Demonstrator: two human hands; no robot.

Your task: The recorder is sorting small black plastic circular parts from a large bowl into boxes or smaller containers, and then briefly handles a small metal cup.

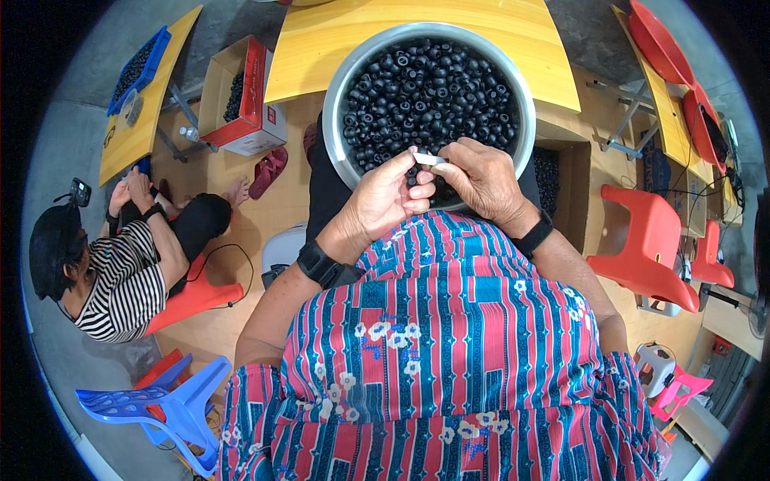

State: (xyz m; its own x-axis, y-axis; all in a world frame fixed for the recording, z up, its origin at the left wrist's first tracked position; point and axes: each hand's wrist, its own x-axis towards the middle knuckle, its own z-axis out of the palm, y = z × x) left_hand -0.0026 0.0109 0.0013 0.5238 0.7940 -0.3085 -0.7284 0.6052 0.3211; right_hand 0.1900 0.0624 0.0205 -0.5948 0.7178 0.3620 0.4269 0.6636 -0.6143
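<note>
A large metal bowl (340, 88) rests on my lap, filled with many small black ring-shaped parts (429, 84). Both hands meet over its near rim. My left hand (389, 200) pinches a black ring between thumb and fingers. My right hand (477, 176) holds a small white tube-like piece (430, 159) whose tip points toward the left hand's fingers. Each wrist wears a black band. My patterned red and blue shirt fills the lower part of the view.
A yellow table (337, 36) lies beyond the bowl. A cardboard box (241, 96) of black parts stands at left. A person in a striped shirt (120, 280) sits on the floor at left. Red chairs (650, 248) stand at right, a blue chair (160, 401) at lower left.
</note>
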